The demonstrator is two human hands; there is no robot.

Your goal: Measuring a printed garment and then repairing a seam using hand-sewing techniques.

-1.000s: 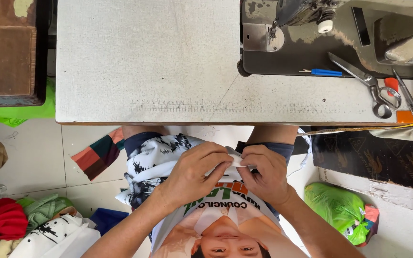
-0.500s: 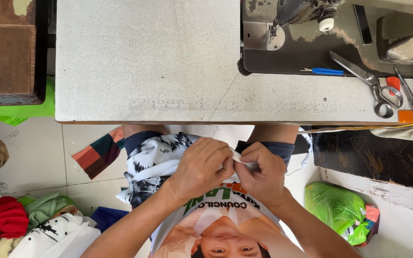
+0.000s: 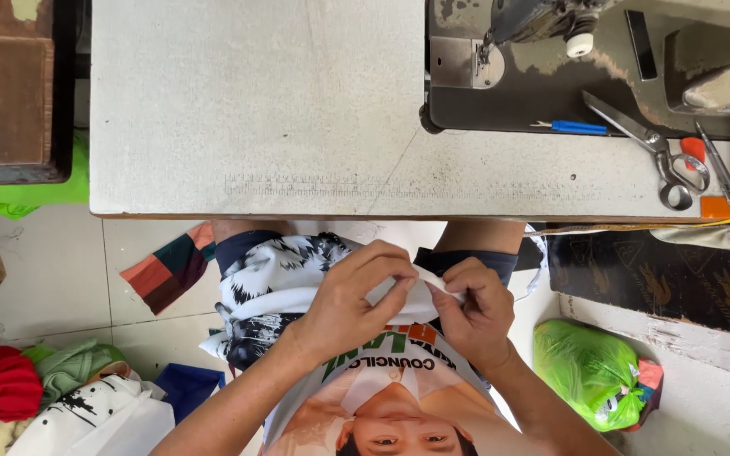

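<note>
Both my hands are in my lap, below the front edge of the grey sewing table [image 3: 255, 101]. My left hand [image 3: 356, 300] and my right hand [image 3: 475, 308] pinch a folded white strip of cloth [image 3: 420, 297] between fingertips, close together. Beneath them lies a black-and-white patterned fabric [image 3: 268, 283] draped over my thigh. A printed shirt [image 3: 382, 397] covers my lap nearer the camera. The part of the cloth inside my fingers is hidden.
A sewing machine [image 3: 551, 34] stands at the table's far right on a dark base, with scissors [image 3: 661, 148], a blue pen [image 3: 576, 127] and small snips [image 3: 720, 169] beside it. Fabric piles [image 3: 35, 397] lie on the floor at left, a green bag [image 3: 593, 371] at right.
My hands have shifted slightly, the fingers working along the white cloth strip; the left thumb and fingers now close over its fold. Nothing else has moved.
</note>
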